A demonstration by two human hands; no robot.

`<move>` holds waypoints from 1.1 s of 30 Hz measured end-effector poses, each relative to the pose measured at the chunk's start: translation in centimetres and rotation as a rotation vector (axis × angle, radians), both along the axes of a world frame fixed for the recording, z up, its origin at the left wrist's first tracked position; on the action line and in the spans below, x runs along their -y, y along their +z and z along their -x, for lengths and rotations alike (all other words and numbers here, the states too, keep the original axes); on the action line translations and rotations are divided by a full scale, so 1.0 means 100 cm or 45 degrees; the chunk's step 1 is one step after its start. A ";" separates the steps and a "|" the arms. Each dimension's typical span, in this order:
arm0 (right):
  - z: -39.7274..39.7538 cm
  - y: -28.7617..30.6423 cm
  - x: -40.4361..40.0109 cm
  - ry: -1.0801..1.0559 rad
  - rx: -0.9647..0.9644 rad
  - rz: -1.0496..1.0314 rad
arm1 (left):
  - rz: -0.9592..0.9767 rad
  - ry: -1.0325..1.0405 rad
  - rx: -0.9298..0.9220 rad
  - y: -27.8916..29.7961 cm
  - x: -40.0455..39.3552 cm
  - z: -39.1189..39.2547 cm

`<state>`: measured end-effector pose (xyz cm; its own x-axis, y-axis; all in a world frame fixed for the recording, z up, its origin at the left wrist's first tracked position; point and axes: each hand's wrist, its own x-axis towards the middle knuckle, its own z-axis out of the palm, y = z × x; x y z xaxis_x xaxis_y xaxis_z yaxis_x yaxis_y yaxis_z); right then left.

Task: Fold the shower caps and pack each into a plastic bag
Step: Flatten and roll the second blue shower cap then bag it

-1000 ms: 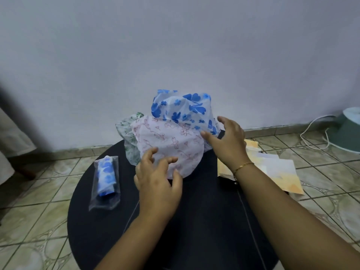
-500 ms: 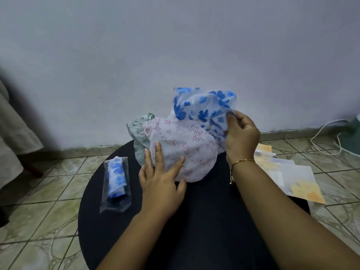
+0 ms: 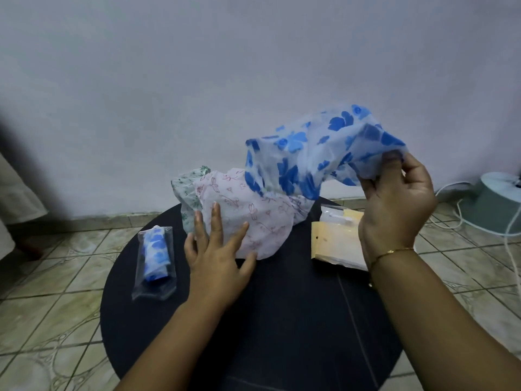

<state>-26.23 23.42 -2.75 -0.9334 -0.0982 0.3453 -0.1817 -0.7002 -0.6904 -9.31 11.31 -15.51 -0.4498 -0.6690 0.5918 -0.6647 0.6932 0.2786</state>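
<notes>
My right hand (image 3: 397, 198) pinches the edge of a blue-flowered shower cap (image 3: 313, 148) and holds it up to the right, above the table. Its lower end still touches the pile. My left hand (image 3: 218, 249) lies flat with spread fingers on a pink-patterned cap (image 3: 248, 218) at the back of the round black table (image 3: 282, 328). A green-patterned cap (image 3: 187, 190) peeks out behind the pink one. On the left lies a clear plastic bag holding a folded blue cap (image 3: 155, 262).
A stack of empty plastic bags with yellowish backing (image 3: 335, 238) lies on the table's right side, partly behind my right wrist. The floor is tiled. A pale green round object (image 3: 499, 198) with white cords stands by the wall at right.
My right hand took hold of the blue-flowered cap and lifted it up and to the right, off the pile. My left hand settled flat on the pink cap.
</notes>
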 end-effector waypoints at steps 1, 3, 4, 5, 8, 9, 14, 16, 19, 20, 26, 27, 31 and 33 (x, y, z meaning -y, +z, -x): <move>-0.001 0.002 -0.008 -0.004 0.004 0.011 | -0.003 -0.014 -0.034 0.003 -0.004 0.000; -0.005 0.005 -0.022 -0.011 0.004 -0.007 | -0.044 -0.052 -0.152 0.010 -0.014 0.002; -0.007 0.005 -0.028 -0.015 -0.011 -0.044 | -0.079 -0.092 -0.242 0.014 -0.022 0.002; -0.009 0.003 -0.033 -0.022 -0.037 -0.102 | -0.104 -0.155 -0.342 0.019 -0.029 0.002; -0.015 -0.006 -0.045 -0.047 -0.144 -0.308 | -0.150 -0.383 -0.609 0.030 -0.048 -0.003; -0.017 -0.009 -0.049 -0.070 -0.186 -0.373 | -0.212 -0.441 -0.677 0.034 -0.053 -0.006; -0.025 -0.008 -0.067 -0.207 -0.369 -0.480 | -0.411 -0.553 -0.828 0.052 -0.075 -0.025; -0.028 -0.005 -0.073 -0.229 -0.458 -0.456 | -0.264 -0.562 -0.816 0.058 -0.079 -0.031; -0.033 -0.002 -0.079 -0.269 -0.591 -0.446 | -0.143 -0.638 -0.846 0.063 -0.084 -0.037; -0.032 -0.002 -0.080 -0.287 -0.619 -0.448 | -0.211 -0.662 -0.901 0.066 -0.087 -0.039; -0.024 -0.004 -0.082 -0.247 -0.673 -0.527 | -0.827 -0.471 -1.210 0.079 -0.076 -0.051; -0.022 -0.009 -0.078 -0.186 -0.662 -0.587 | -0.900 -0.419 -1.166 0.078 -0.072 -0.052; -0.003 -0.045 -0.052 0.115 -0.499 -0.980 | -1.071 -0.133 -0.786 0.055 -0.051 -0.055; 0.005 -0.067 -0.044 0.296 -0.367 -1.202 | -1.121 -0.005 -0.560 0.041 -0.041 -0.061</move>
